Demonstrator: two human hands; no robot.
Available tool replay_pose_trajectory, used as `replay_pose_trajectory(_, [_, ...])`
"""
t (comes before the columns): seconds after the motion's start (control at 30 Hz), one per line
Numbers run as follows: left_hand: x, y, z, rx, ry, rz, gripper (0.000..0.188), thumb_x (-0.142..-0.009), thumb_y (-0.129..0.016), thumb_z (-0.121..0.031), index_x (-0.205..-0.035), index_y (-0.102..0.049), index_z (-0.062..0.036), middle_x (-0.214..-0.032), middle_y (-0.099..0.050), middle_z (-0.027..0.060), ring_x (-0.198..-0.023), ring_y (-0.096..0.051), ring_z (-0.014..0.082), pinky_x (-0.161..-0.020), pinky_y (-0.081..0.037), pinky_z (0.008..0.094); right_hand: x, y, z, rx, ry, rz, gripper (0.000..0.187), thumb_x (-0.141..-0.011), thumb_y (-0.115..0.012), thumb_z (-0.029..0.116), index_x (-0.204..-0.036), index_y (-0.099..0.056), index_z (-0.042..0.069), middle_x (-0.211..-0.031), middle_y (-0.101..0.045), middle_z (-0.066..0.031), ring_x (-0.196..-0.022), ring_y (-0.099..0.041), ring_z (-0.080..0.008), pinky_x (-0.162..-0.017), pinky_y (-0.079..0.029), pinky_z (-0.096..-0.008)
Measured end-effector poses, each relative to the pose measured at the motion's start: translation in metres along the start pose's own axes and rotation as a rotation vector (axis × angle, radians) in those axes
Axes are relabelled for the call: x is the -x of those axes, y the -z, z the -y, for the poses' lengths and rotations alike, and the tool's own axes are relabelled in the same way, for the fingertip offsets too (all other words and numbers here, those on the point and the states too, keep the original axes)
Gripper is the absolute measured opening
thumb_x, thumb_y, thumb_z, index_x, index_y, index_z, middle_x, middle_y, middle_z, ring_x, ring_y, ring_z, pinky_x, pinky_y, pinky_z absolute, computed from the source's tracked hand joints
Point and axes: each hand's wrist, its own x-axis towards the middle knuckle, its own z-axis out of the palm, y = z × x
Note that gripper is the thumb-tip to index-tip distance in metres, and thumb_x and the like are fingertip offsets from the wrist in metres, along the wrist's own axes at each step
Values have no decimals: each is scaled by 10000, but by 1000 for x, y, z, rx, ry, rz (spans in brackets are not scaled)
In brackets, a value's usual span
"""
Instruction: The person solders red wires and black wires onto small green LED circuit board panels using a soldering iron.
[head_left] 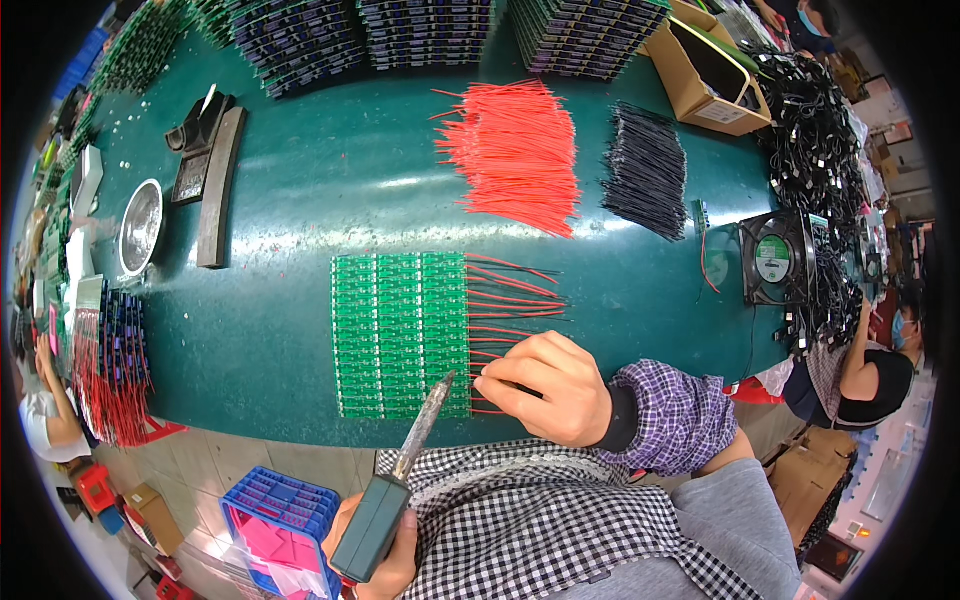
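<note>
A green circuit board panel [400, 330], divided into many small boards, lies near the table's front edge. Red and black wires [515, 300] stick out from its right side. My left hand [402, 560] is closed around the dark green handle of a soldering iron [372, 525]. The iron's tip points up and rests on or just above the panel's lower right part. My right hand [555, 390] is pinched at the panel's right edge, with a thin wire at the fingertips, close to the tip. The fingers partly hide the lower wires.
Piles of red wires [515, 155] and black wires [645, 170] lie beyond the panel. Left stand a metal bowl [142, 228] and a dark iron holder [200, 150]. A fan [775, 260] and a cardboard box [710, 80] are right; stacked boards [425, 35] line the back.
</note>
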Motion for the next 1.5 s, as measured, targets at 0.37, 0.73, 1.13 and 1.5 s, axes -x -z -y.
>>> replay_pose_trajectory(0.37, [-5,4,-12,-58,-50,20,265,-824,-846,-87,-1046,-732,3,-931,-721,151,-800,-685,314,-722,-544,396,1,1,1,-26,-2,59,312,-713,-710,89,-1006,-700,-18,-997,-681,-93,-885,-650,-230,-721,-535,-339])
replay_pose_trajectory(0.73, [-7,3,-16,-16,-41,31,236,-817,-842,-78,-990,-701,-2,-866,-671,137,-744,-640,310,-676,-509,407,1,0,0,-23,4,68,323,-703,-715,79,-1008,-696,-25,-996,-678,-97,-884,-645,-233,-716,-541,-341])
replay_pose_trajectory(1.13, [-10,4,-22,-4,-35,38,239,-825,-840,-98,-996,-703,-1,-869,-668,145,-758,-639,316,-686,-509,405,0,-1,1,-3,0,57,310,-704,-721,100,-993,-726,-12,-955,-701,-90,-833,-676,-217,-674,-548,-330])
replay_pose_trajectory(1.5, [-4,3,-13,9,-44,24,250,-838,-840,-111,-1028,-718,-1,-893,-682,139,-772,-648,312,-695,-515,408,1,-1,1,-8,6,67,322,-699,-705,81,-1002,-696,-28,-979,-674,-96,-872,-646,-233,-707,-547,-337])
